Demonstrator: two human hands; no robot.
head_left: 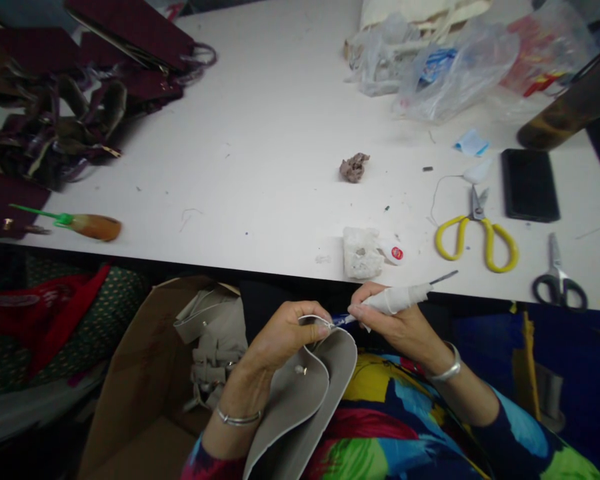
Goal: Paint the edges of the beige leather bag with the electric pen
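In the lower middle, my left hand [293, 340] pinches the upper edge of a light grey bag [300, 400] with a small gold-coloured fitting on its flap. The bag hangs down against my lap. My right hand [400, 327] is closed around a pen-like tool wrapped in white tape [397, 300]. A thin dark metal rod sticks out of the tool's far end. Its bluish end points at the bag's edge beside my left thumb; whether it touches there I cannot tell. A wrapped whitish block [363, 253] lies on the table just beyond my hands.
Yellow-handled scissors [487, 233], black-handled scissors [559, 280] and a phone [530, 183] lie right. A glue bottle [95, 227] and piled maroon bags [130, 40] are left. Plastic bags [460, 73] sit at the back. A cardboard box [130, 380] holds grey pieces.
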